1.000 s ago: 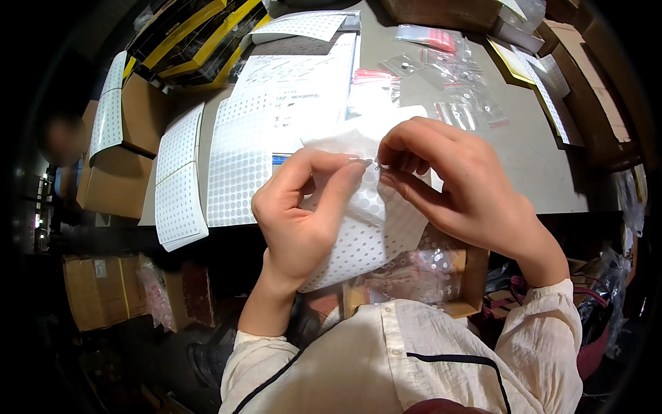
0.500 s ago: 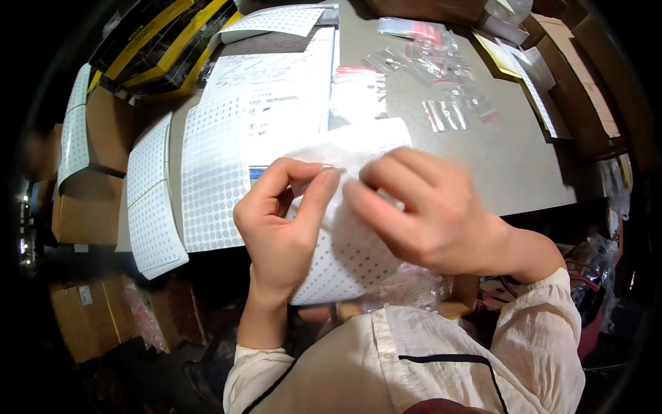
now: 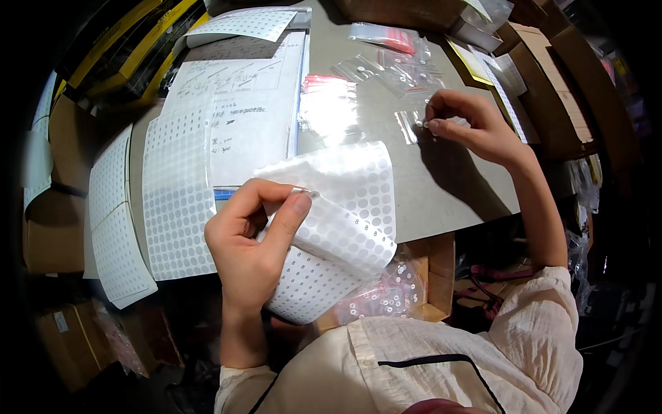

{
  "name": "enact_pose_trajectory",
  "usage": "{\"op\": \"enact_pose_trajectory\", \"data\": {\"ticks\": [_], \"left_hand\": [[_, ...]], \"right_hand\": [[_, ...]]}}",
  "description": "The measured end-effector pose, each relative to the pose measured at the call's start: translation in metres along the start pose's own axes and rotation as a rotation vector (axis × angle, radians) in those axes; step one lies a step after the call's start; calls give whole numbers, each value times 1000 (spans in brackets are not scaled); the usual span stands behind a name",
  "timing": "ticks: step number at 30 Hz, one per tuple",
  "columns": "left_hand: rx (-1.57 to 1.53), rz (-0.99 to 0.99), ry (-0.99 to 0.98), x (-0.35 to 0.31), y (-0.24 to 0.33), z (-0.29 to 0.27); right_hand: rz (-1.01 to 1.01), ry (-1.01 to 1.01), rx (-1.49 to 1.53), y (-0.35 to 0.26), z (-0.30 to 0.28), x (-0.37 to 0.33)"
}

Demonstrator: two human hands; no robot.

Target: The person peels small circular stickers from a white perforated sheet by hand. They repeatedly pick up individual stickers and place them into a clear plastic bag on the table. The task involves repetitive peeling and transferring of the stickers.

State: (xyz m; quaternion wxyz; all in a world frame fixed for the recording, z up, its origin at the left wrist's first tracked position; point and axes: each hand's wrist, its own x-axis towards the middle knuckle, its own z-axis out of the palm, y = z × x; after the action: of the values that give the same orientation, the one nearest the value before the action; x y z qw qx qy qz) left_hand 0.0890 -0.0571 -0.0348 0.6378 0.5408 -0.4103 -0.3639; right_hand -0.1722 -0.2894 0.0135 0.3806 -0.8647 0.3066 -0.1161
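My left hand [image 3: 256, 238] pinches a curled sheet of round white stickers [image 3: 376, 179] between thumb and index finger. The sheet is folded over; part of it shows small printed marks, another part shows bare grey circles. To the right, my right hand [image 3: 472, 124] reaches over the table, its thumb and index finger closed together beside a small transparent zip bag [image 3: 407, 129]. Whatever lies between those fingertips is too small to make out. Farther back lie several more small zip bags [image 3: 410, 69], some with round white stickers on them.
Sticker sheets [image 3: 176, 228] and a clipboard of written papers [image 3: 241, 103] lie left on the grey table [image 3: 469, 200]. A shiny stack of zip bags [image 3: 329, 103] is beside the clipboard. At my lap stands an open carton [image 3: 439, 276] with stickered bags. Cardboard boxes [image 3: 552, 90] line the right.
My right hand has left the sticker sheet and moved right and away to the small zip bags. My left hand still holds the sheet, which has flopped open. The view has shifted slightly.
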Motion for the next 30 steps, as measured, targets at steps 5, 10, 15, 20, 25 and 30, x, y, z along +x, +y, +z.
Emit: {"op": "enact_pose_trajectory", "data": {"ticks": [5, 10, 15, 20, 25, 30], "left_hand": [[17, 29, 14, -2, -3, -1], [-14, 38, 24, -2, -4, 0], [-6, 50, 26, -2, -3, 1], [-1, 72, 20, -1, -5, 1], [-9, 83, 9, -1, -7, 1], [-20, 73, 16, -3, -5, 1]], "right_hand": [[154, 97, 329, -5, 16, -35], [163, -64, 524, -40, 41, -55], [73, 42, 418, -37, 22, -35], [192, -72, -1, -20, 5, -13], [65, -15, -330, -15, 20, -7], [125, -33, -544, -30, 20, -11]]}}
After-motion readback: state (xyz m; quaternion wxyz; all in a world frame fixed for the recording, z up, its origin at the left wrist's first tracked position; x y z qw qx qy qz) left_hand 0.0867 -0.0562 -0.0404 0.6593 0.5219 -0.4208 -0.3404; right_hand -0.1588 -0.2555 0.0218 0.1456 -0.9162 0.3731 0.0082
